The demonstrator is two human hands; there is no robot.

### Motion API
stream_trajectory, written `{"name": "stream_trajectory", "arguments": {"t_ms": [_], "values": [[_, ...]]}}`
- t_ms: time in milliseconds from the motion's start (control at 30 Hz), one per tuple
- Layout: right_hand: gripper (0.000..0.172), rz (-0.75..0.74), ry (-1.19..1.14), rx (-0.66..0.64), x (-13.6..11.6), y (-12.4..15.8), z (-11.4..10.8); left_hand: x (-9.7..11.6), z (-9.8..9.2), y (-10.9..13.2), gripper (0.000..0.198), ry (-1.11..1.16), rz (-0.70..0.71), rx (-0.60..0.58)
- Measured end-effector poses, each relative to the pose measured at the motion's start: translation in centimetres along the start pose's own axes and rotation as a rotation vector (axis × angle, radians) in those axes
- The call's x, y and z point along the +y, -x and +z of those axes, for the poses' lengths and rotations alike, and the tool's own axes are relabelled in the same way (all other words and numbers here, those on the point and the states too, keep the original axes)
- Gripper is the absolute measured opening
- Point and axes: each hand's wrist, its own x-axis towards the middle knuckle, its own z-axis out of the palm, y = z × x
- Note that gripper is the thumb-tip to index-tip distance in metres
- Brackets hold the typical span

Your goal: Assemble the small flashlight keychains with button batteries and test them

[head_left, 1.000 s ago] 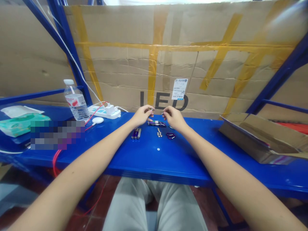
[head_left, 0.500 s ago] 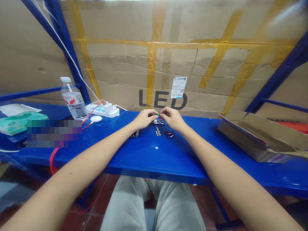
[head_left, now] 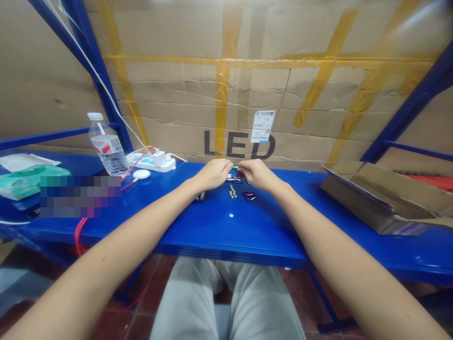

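My left hand (head_left: 213, 174) and my right hand (head_left: 259, 174) meet over the far part of the blue table, fingers pinched together. Between their fingertips a small green piece (head_left: 235, 167) shows, held from both sides; its full shape is hidden. Just below lie several shiny metal tubes (head_left: 234, 178), partly covered by the hands. Nearer to me is a cluster of small round silver pieces (head_left: 232, 192), like button cells. Right of them lies a purple carabiner (head_left: 249, 196). Dark slim pieces (head_left: 200, 196) stick out beneath my left wrist.
A water bottle (head_left: 107, 146), a white power strip (head_left: 150, 161) and a round white charger (head_left: 141, 174) stand at the left, with red cables (head_left: 79, 236). A tissue pack (head_left: 28, 179) is farther left. An open cardboard box (head_left: 375, 208) sits right. Taped cardboard (head_left: 170, 104) rises behind.
My left fingers have straightened and drawn together, and my right fingers have lowered around the green piece, which shows more brightly. The view has shifted slightly.
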Motion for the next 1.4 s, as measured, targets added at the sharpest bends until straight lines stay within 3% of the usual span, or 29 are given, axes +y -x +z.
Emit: {"name": "stream_trajectory", "arguments": {"t_ms": [233,367,600,900,1133,1400], "values": [[0.024,-0.026,0.105,-0.056,-0.2,0.2,-0.1,-0.1,0.1,0.0,0.022,0.034,-0.010,-0.039],[0.026,-0.011,-0.016,-0.050,-0.1,0.2,-0.4,0.2,0.0,0.3,0.013,0.106,0.035,-0.020],[0.030,0.233,-0.436,-0.207,0.1,0.4,-0.8,0.7,0.1,0.7,0.006,0.084,0.144,0.041],[0.028,0.208,-0.388,-0.175,-0.4,0.3,-1.2,1.1,-0.4,0.6,0.011,0.112,0.126,0.021],[0.021,0.320,-0.707,-0.217,0.4,0.4,-1.1,1.3,0.4,0.6,0.006,0.192,0.094,0.098],[0.026,0.204,-0.266,-0.131,-0.3,0.3,-0.9,0.7,0.8,0.8,0.006,0.152,0.034,-0.063]]}}
